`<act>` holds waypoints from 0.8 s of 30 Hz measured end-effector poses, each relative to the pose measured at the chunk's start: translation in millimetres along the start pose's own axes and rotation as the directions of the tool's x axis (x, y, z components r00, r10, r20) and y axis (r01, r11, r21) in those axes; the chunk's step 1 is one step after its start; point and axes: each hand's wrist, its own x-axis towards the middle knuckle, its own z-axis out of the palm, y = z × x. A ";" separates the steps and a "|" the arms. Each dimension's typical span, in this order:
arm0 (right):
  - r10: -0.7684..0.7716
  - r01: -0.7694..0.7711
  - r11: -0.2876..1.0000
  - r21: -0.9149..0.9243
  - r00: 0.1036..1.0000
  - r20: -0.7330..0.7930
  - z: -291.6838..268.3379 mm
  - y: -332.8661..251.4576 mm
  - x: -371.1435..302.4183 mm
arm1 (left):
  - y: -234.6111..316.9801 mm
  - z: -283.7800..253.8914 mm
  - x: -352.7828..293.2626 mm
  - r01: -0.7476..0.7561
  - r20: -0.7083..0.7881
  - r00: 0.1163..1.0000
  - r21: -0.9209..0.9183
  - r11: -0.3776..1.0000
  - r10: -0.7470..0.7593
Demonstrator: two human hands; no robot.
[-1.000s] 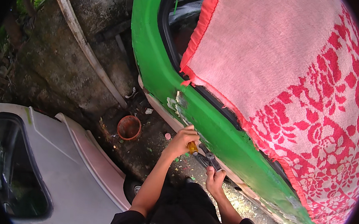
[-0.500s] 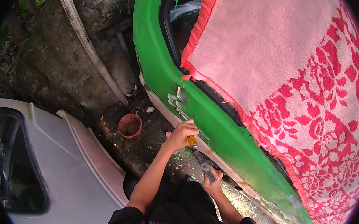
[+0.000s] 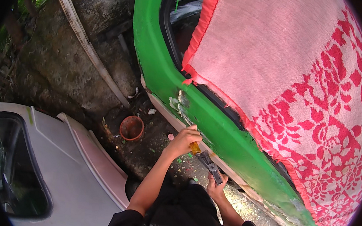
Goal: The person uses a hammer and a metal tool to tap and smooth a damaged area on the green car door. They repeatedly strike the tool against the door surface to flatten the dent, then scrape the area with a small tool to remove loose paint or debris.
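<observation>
My left hand is closed around a tool with an amber handle, held against the lower side of the green car body. My fist hides its working end, so I cannot tell whether it is a chisel or a screwdriver. Closed on a dark metal hammer, my right hand is lower and to the right. The hammer's head is close to the butt of the amber handle; I cannot tell whether they touch. Chipped, pale patches mark the green paint just beyond my left hand.
A pink and red flowered towel covers the car's windows. At left stands a pale grey vehicle body with a dark window. A terracotta pot sits on the debris-strewn ground, near a long curved strip leaning on the wall.
The hammer has turned slightly and shifted a little right, and looks less blurred. My left hand and the amber-handled tool have dropped slightly toward me.
</observation>
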 end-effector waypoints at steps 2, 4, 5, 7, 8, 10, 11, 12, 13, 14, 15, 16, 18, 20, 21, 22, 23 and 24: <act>-0.036 0.036 0.999 -0.022 0.999 0.004 -1.0 -1.7 0.0 | -1.9 1.3 -0.6 0.019 -0.012 1.000 -0.016 1.000 -0.019; -0.105 0.106 0.992 -0.062 0.994 0.021 -4.3 -9.7 4.4 | -3.1 0.9 -0.5 0.020 -0.031 0.999 -0.025 0.999 -0.021; -0.098 0.099 0.994 -0.045 0.995 0.027 -4.9 -12.5 5.2 | -3.3 -0.2 -0.3 0.011 -0.040 0.999 -0.027 1.000 -0.012; -0.084 0.085 0.996 -0.012 0.996 0.041 -6.5 -18.2 7.7 | -4.2 -0.9 -3.2 0.005 -0.046 0.999 -0.038 0.999 -0.006; -0.119 0.119 0.993 -0.006 0.992 0.037 -6.2 -23.4 11.5 | -5.3 -1.7 -3.4 0.002 -0.045 0.999 -0.047 0.999 -0.004; -0.162 0.164 0.986 -0.038 0.985 0.059 -3.4 -18.9 10.9 | -6.2 -2.8 -2.2 -0.007 -0.059 0.998 -0.071 0.997 0.003; -0.182 0.186 0.981 -0.054 0.981 0.072 -3.1 -19.7 11.3 | -5.7 -1.8 -1.3 -0.013 -0.074 0.997 -0.087 0.996 0.006; -0.161 0.166 0.983 -0.072 0.984 0.079 -0.7 -21.6 14.2 | -5.7 -1.3 -0.4 -0.019 -0.088 0.996 -0.102 0.995 0.010; -0.139 0.147 0.985 -0.091 0.987 0.086 4.1 -24.8 20.1 | -10.6 -2.5 -1.2 -0.004 -0.095 0.995 -0.095 0.995 -0.005; -0.123 0.133 0.985 -0.109 0.988 0.093 7.4 -28.3 26.3 | -18.2 -8.4 -1.1 0.008 -0.106 0.994 -0.085 0.996 -0.017; -0.175 0.179 0.978 -0.107 0.983 0.046 6.9 -27.6 22.0 | -23.8 -12.3 -1.2 0.020 -0.117 0.993 -0.075 0.997 -0.029; -0.227 0.225 0.968 -0.106 0.974 -0.001 5.1 -25.4 11.6 | -23.4 -11.0 -6.0 0.040 -0.115 0.992 -0.101 0.994 -0.051; -0.267 0.267 0.962 -0.055 0.964 -0.010 1.9 -26.5 8.9 | -28.4 -12.1 -9.2 0.020 -0.103 0.994 -0.094 0.995 -0.029; -0.171 0.171 0.984 -0.052 0.985 0.015 4.5 -32.2 17.7 | -27.2 -14.3 -9.0 0.015 -0.085 0.996 -0.091 0.996 -0.023; -0.119 0.121 0.991 -0.053 0.993 0.026 5.4 -34.4 20.9 | -22.7 -14.2 -6.9 0.009 -0.083 0.996 -0.097 0.995 -0.017; -0.058 0.065 0.992 -0.105 0.996 0.066 6.7 -19.6 17.2 | -17.1 -12.7 -3.5 0.002 -0.082 0.997 -0.103 0.995 -0.010; -0.019 0.022 0.998 -0.062 0.999 0.048 8.2 -16.8 14.5 | -11.1 -11.3 -3.0 0.000 -0.081 0.997 -0.110 0.994 -0.009; 0.022 -0.021 1.000 -0.018 0.999 0.031 9.4 -15.2 12.3 | -5.2 -10.5 -3.1 0.007 -0.060 0.998 -0.100 0.995 -0.013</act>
